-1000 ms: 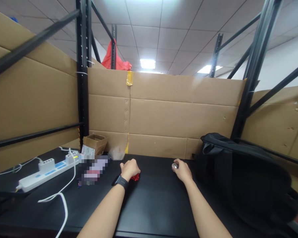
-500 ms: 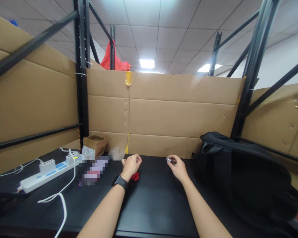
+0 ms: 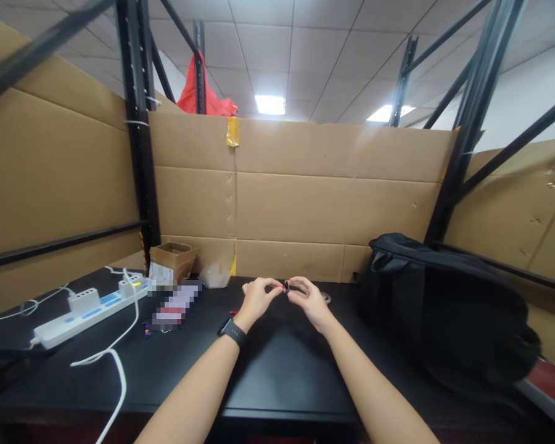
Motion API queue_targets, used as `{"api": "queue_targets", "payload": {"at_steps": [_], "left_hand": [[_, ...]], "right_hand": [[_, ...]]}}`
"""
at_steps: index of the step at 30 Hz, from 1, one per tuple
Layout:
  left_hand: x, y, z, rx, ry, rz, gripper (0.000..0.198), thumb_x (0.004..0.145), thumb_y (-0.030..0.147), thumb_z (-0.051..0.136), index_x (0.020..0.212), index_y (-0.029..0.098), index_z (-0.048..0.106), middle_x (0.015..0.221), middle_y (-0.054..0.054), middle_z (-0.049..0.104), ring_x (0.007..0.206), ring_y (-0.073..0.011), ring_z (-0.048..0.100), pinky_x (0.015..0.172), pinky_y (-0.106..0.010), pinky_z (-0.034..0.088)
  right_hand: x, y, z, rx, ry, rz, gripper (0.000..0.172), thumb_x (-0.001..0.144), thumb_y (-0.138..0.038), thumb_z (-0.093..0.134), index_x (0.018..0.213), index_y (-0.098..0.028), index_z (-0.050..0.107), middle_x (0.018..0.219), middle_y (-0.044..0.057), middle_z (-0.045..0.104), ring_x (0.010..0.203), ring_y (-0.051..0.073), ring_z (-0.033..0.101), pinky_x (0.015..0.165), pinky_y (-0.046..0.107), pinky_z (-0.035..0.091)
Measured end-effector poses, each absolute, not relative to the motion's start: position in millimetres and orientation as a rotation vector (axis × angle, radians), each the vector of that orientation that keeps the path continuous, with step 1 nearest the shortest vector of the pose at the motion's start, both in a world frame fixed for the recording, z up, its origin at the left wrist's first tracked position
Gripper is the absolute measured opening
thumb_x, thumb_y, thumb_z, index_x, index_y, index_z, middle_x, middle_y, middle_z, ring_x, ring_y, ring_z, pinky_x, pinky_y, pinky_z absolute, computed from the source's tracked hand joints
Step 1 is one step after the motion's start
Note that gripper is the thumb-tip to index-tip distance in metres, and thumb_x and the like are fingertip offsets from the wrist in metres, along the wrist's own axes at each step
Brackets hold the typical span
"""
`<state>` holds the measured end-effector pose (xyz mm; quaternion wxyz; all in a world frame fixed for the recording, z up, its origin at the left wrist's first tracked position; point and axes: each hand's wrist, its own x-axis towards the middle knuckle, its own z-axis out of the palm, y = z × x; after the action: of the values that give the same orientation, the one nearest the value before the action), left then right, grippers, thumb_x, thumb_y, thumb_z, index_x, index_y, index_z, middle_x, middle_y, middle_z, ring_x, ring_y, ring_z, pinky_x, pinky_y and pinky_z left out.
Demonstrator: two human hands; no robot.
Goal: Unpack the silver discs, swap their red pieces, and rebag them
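Note:
Above the black tabletop, my left hand [image 3: 259, 301] and my right hand [image 3: 308, 301] meet almost fingertip to fingertip. The left one wears a dark watch and pinches a small red piece [image 3: 283, 287], too small to make out. Between the right thumb and fingers is a small dark, round-edged object [image 3: 287, 287], which the red piece seems to touch. Just behind the right hand, a pale ring-shaped roll [image 3: 326, 298] shows in part on the table. A red item [image 3: 234, 312] lies by the left wrist, mostly hidden behind it.
At left are a white power strip [image 3: 92, 314] with its cable, a blurred-out packet [image 3: 176, 306], a small open cardboard box [image 3: 173, 262] and a crumpled clear plastic bag [image 3: 215, 275]. A large black bag [image 3: 448, 314] stands at right. Cardboard walls [image 3: 291, 203] enclose the table.
My right hand has come left and my left hand slightly right, so they now meet. The pale roll shows behind the right hand. The camera has tilted slightly.

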<state>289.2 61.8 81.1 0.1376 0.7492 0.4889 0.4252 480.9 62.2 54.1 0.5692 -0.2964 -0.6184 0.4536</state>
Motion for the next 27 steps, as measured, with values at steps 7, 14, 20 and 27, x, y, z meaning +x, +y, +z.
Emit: {"api": "queue_targets", "payload": {"at_steps": [7,14,20,27], "left_hand": [[298.0,54.4,81.1,2.217,1.458,1.149,0.022,0.089,0.043,0.059,0.095,0.029,0.076,0.107,-0.002,0.076,0.108,-0.0234,0.062,0.097,-0.038,0.031],[298.8,54.0,82.6,2.269,1.477,1.138,0.021,0.089,0.040,0.058,0.094,0.028,0.075,0.108,-0.003,0.075,0.110,-0.0244,0.060,0.095,-0.040,0.031],[298.5,58.0,79.4,2.308,1.459,1.184,0.014,0.087,0.034,0.061,0.089,0.027,0.073,0.104,0.000,0.075,0.108,-0.0228,0.061,0.093,-0.039,0.032],[299.0,60.0,73.2,2.291,1.430,1.218,0.014,0.087,0.031,0.060,0.089,0.026,0.073,0.103,-0.001,0.075,0.105,-0.0222,0.063,0.095,-0.037,0.034]], "right_hand": [[477.0,60.3,56.5,-0.629,-1.434,1.085,0.048,0.068,-0.033,0.085,0.109,-0.024,0.061,0.124,0.008,0.066,0.115,0.026,0.065,0.106,0.046,0.049],[476.1,54.7,60.2,-0.623,-1.421,1.113,0.050,0.066,-0.031,0.087,0.108,-0.023,0.061,0.126,0.010,0.067,0.114,0.028,0.066,0.107,0.049,0.048],[474.3,52.6,61.1,-0.645,-1.426,1.106,0.048,0.065,-0.032,0.087,0.105,-0.022,0.063,0.125,0.011,0.068,0.113,0.029,0.067,0.106,0.050,0.048],[473.8,56.8,57.0,-0.678,-1.434,1.075,0.043,0.060,-0.034,0.089,0.094,-0.020,0.067,0.122,0.011,0.070,0.107,0.029,0.070,0.100,0.049,0.053]]}}
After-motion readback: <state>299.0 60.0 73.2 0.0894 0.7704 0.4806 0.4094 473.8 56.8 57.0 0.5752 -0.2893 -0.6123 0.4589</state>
